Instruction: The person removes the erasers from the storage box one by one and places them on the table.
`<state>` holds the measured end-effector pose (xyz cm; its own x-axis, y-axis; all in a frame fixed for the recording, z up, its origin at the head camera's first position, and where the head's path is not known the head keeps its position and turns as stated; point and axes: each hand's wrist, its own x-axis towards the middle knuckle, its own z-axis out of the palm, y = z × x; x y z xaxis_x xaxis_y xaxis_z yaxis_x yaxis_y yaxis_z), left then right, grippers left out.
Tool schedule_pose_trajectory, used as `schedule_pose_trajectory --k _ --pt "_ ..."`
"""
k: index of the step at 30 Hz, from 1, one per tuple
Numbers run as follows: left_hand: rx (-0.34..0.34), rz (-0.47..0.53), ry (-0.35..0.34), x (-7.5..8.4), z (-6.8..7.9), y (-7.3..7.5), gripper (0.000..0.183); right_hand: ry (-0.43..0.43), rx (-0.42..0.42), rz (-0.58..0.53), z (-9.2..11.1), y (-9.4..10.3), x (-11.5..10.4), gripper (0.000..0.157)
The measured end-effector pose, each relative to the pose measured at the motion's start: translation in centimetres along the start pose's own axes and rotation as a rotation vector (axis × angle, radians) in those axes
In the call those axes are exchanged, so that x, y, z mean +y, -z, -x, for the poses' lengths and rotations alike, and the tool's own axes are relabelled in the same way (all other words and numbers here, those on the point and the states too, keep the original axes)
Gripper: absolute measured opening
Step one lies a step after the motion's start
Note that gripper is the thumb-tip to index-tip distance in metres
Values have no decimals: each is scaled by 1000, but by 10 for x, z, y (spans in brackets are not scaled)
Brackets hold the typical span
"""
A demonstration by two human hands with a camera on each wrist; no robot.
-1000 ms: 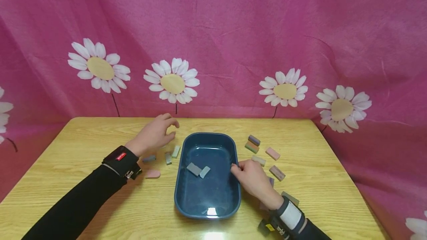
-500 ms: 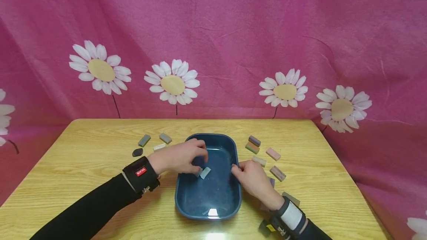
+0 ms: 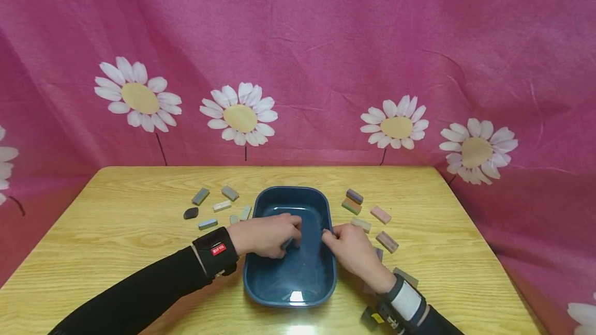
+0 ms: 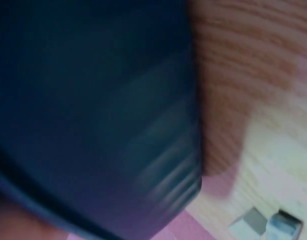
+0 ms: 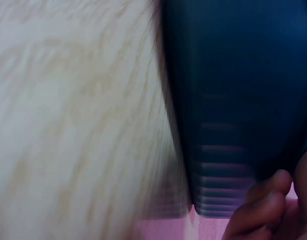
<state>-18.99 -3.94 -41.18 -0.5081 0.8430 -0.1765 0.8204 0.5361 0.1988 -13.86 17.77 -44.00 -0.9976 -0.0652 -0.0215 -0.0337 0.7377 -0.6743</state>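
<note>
A deep blue rectangular tray (image 3: 289, 283) stands on the wooden table. My left hand (image 3: 267, 235) reaches over its left rim with fingers curled downward inside it. Between the thumb and fingers shows part of a small light-blue block (image 3: 287, 243); the hand covers the rest, along with the grey block seen beside it earlier. My right hand (image 3: 355, 252) grips the right rim of the tray, thumb over the edge; in the right wrist view its curled fingers (image 5: 261, 210) lie against the outer wall. The left wrist view shows mostly the tray's outer side (image 4: 103, 110).
Left of the tray lie several small blocks, among them a grey-green one (image 3: 200, 196), a whitish one (image 3: 222, 206) and a dark rounded piece (image 3: 191, 213). On the right are a pink block (image 3: 381, 214), an orange-green one (image 3: 352, 206) and a brownish one (image 3: 387, 242).
My left hand has moved from above the left-hand blocks rightward and down into the tray, over the two blocks there. My right hand has stayed on the rim.
</note>
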Motion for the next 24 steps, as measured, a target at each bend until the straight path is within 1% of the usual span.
schedule_pose_trajectory --k 6,12,19,24 --pt "2 -6 32 1 -4 -2 16 -1 5 9 0 0 -1 46" --pt "0 28 51 6 -4 0 10 -2 7 8 0 -1 -1 45" --pt "16 56 37 7 -4 -2 9 -14 2 7 0 0 -1 45" --pt "20 70 23 6 -3 -4 8 6 1 9 -1 -1 0 46"
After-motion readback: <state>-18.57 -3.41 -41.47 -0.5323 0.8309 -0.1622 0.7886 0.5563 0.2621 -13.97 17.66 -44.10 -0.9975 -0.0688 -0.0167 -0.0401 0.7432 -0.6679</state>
